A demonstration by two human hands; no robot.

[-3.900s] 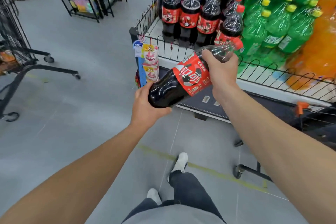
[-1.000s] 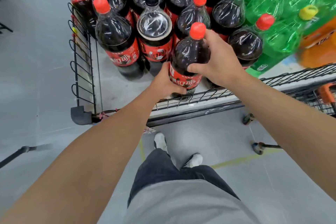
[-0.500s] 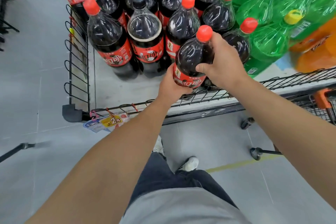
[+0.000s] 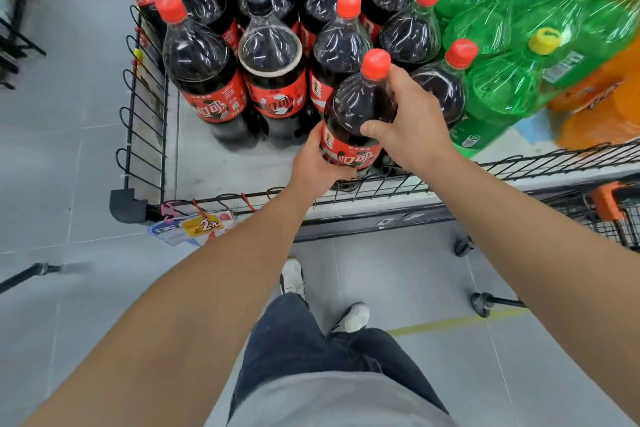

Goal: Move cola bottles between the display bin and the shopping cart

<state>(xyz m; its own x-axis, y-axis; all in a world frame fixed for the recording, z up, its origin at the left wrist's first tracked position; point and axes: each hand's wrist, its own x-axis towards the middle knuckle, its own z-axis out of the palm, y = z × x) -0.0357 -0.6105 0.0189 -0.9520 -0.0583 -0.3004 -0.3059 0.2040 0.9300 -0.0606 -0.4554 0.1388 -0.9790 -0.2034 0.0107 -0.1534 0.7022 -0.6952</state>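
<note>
Both hands clamp one dark plastic cola bottle with a red cap and red label: the left hand wraps its lower body at the label, and the right hand curls round its shoulder just below the cap. It stands roughly upright at the front edge of the black wire display bin, just beside other red-capped cola bottles. Green plastic bottles with yellow caps stand to the right. An orange-handled wire shopping cart shows at the right edge.
</note>
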